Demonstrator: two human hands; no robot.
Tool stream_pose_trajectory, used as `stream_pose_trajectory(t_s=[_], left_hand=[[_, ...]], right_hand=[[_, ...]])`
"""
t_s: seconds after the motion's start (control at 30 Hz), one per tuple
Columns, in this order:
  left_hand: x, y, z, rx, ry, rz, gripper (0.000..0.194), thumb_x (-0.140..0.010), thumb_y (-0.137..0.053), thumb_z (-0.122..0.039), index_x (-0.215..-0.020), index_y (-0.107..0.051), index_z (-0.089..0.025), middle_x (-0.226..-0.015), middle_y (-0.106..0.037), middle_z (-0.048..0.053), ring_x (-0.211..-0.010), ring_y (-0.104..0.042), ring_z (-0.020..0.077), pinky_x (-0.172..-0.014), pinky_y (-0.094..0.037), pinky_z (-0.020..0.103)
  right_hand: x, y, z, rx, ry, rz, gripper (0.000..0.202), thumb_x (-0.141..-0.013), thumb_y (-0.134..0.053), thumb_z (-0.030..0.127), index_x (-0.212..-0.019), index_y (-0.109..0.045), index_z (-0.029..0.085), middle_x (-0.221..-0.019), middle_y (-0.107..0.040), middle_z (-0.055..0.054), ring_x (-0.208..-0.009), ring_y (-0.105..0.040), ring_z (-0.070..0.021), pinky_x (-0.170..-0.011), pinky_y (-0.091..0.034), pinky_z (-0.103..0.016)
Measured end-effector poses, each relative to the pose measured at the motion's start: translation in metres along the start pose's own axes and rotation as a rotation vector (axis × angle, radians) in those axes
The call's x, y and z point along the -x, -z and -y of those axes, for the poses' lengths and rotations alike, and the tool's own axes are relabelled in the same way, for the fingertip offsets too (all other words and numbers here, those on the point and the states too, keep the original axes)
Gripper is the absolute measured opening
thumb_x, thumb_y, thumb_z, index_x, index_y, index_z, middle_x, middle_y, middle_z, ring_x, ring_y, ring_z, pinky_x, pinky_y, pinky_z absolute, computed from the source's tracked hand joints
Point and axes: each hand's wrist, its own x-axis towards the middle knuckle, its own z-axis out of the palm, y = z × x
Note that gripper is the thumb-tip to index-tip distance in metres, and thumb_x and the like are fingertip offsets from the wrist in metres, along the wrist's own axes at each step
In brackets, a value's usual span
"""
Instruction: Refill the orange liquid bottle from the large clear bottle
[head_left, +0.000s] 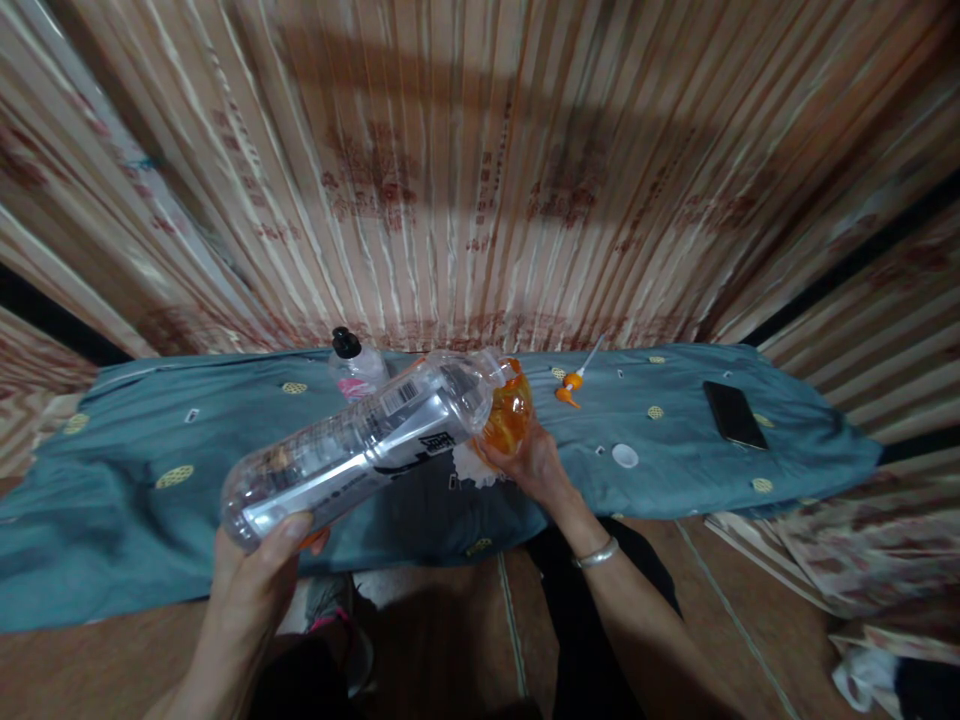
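My left hand (262,560) is closed round the base of a large clear plastic bottle (352,460) with a silver label. The bottle is tilted, its neck up against the mouth of an orange see-through bottle (508,408). Around that smaller bottle my right hand (529,460) is wrapped, holding it over the cloth. Whether any liquid flows between the two mouths I cannot tell. An orange pump top (571,385) with a pale tube lies on the cloth to the right. Behind the large bottle stands a clear bottle with a black cap (346,343).
A blue-green patterned cloth (420,530) covers the narrow surface. On its right side lie a black phone (733,414) and a small white round piece (625,456). A pleated curtain (450,180) hangs close behind. My legs and shoes are below the front edge.
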Motion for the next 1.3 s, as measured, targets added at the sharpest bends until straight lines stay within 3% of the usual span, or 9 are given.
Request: stream_pose_trajectory(t_s=[0.17, 0.33, 0.57, 1.07, 1.3], left_hand=[[0.0012, -0.0083, -0.005, 0.012, 0.009, -0.029, 0.066, -0.053, -0.095, -0.046, -0.109, -0.072, -0.021, -0.074, -0.071, -0.002, -0.042, -0.054, 0.0114, -0.035, -0.044, 0.022], [0.001, -0.0094, -0.0049, 0.01, 0.012, -0.04, 0.064, -0.052, -0.095, -0.047, -0.107, -0.072, -0.021, -0.076, -0.073, -0.001, -0.045, -0.056, 0.0123, -0.036, -0.045, 0.023], [0.0023, -0.0105, -0.0078, -0.011, 0.002, -0.025, 0.053, -0.055, -0.092, -0.047, -0.095, -0.073, -0.019, -0.051, -0.065, -0.002, -0.039, -0.052, 0.014, -0.037, -0.043, 0.023], [0.004, -0.0077, -0.0083, -0.017, 0.004, -0.024, 0.055, -0.056, -0.093, -0.045, -0.1, -0.072, -0.02, -0.066, -0.072, -0.001, -0.044, -0.056, 0.0133, -0.039, -0.046, 0.023], [0.0039, -0.0105, -0.0091, -0.025, -0.007, -0.002, 0.051, -0.06, -0.092, -0.045, -0.099, -0.072, -0.02, -0.055, -0.066, -0.003, -0.044, -0.055, 0.0143, -0.04, -0.046, 0.022]], right_hand=[[0.0, -0.0018, -0.0034, -0.059, -0.004, 0.046, 0.078, -0.085, -0.08, 0.05, -0.149, -0.049, 0.018, -0.13, -0.079, -0.016, -0.116, -0.078, -0.0343, -0.101, -0.064, -0.049], [-0.0009, 0.001, 0.0025, -0.053, -0.04, 0.018, 0.083, -0.08, -0.082, 0.051, -0.149, -0.05, 0.018, -0.129, -0.079, -0.016, -0.114, -0.079, -0.0352, -0.099, -0.066, -0.049], [-0.0013, 0.0032, 0.0063, -0.035, -0.056, 0.023, 0.086, -0.079, -0.083, 0.052, -0.15, -0.05, 0.017, -0.129, -0.08, -0.016, -0.115, -0.079, -0.0368, -0.099, -0.067, -0.051], [0.0, 0.0009, 0.0017, 0.013, -0.027, 0.009, 0.086, -0.082, -0.08, 0.054, -0.151, -0.051, 0.014, -0.125, -0.081, -0.017, -0.11, -0.08, -0.0365, -0.094, -0.067, -0.047], [-0.0001, 0.0023, 0.0046, 0.053, -0.035, -0.005, 0.084, -0.079, -0.084, 0.05, -0.149, -0.053, 0.016, -0.127, -0.08, -0.017, -0.111, -0.08, -0.036, -0.094, -0.068, -0.047]])
